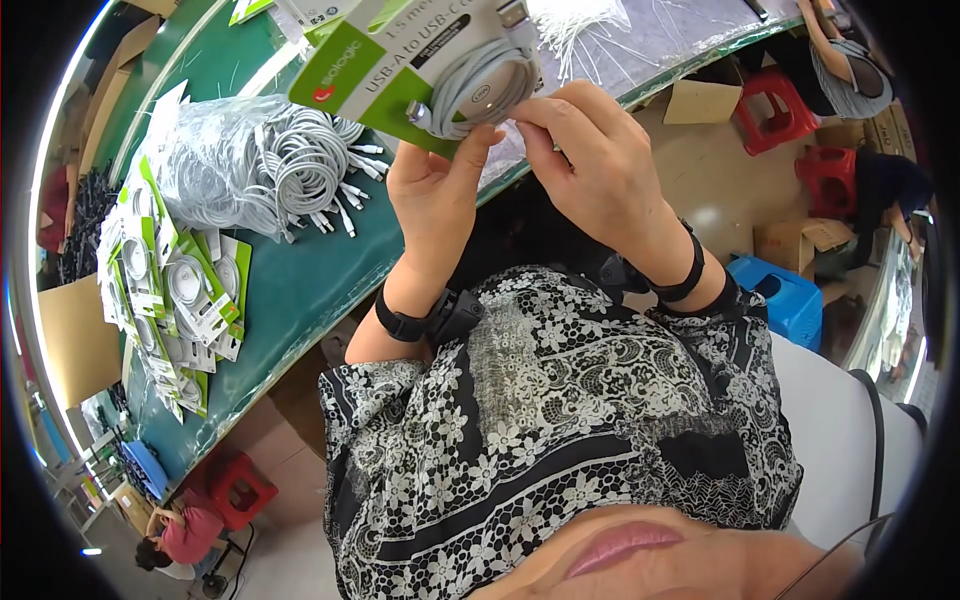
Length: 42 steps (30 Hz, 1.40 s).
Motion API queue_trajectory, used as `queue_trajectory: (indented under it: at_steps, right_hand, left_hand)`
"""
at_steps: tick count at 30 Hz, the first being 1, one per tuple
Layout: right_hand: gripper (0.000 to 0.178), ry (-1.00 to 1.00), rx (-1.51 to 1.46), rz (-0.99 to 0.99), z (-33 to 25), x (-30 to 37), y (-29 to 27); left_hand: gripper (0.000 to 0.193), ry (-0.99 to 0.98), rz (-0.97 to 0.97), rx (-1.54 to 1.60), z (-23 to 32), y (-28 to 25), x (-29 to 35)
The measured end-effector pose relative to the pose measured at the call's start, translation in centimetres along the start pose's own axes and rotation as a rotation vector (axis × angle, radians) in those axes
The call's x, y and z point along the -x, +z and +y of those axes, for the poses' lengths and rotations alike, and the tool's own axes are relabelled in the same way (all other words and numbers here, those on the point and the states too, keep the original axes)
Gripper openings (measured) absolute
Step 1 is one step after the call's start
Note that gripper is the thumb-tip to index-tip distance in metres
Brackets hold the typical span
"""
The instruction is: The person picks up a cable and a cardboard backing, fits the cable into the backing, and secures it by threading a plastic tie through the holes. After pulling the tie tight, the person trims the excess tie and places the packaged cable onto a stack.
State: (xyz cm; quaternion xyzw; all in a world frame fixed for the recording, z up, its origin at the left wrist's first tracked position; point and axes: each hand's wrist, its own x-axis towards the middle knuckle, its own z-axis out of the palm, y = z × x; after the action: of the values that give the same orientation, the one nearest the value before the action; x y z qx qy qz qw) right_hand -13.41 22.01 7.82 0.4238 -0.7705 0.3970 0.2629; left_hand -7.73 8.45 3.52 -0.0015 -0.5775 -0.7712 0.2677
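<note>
A green and white cable packaging card (345, 75) is held up over the table edge, with a coiled white USB cable (485, 85) against its front. My left hand (435, 200) is closed on the card's lower edge, its thumb beside the coil. My right hand (600, 150) is closed in a pinch at the coil's lower right side; what lies between its fingertips is too small to make out. One metal plug (513, 13) shows at the top of the card, and another sits left of the coil.
Left on the green table (290, 300) lie a clear bag of coiled cables (215, 165) and a heap of carded cables (185, 285). Thin white ties (580, 30) lie at the back. A red stool (775, 115) and a blue stool (780, 300) stand right, near other people.
</note>
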Motion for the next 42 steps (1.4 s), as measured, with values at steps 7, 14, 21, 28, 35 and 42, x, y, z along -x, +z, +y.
queue_trajectory:
  at_steps: [7, 14, 21, 28, 35, 42]
  right_hand:
    - [0.02, -0.015, 0.05, -0.01, 0.1, -0.1, 0.2]
    - [0.02, 0.012, 0.068, -0.031, -0.1, -0.2, 0.2]
    - [0.021, 0.021, 0.064, -0.047, -0.1, -0.3, 0.1]
    - [0.02, -0.025, 0.037, -0.049, -0.3, -0.4, -0.1]
    - [0.02, -0.04, -0.046, -0.022, -0.3, 0.2, -0.5]
    - [0.018, -0.005, -0.113, -0.008, 0.1, 0.4, -0.4]
  left_hand:
    - [0.017, 0.062, 0.036, -0.138, -0.4, 0.0, 0.2]
    - [0.019, 0.128, 0.026, -0.223, -0.8, -0.2, 0.2]
    - [0.025, 0.292, -0.011, -0.436, -0.8, -0.6, -0.1]
    - [0.034, 0.485, -0.043, -0.6, 0.9, 0.2, -0.5]
    - [0.036, 0.681, -0.095, -0.495, 0.9, 0.2, -0.2]
    - [0.036, 0.782, -0.125, -0.635, 0.9, 0.3, 0.4]
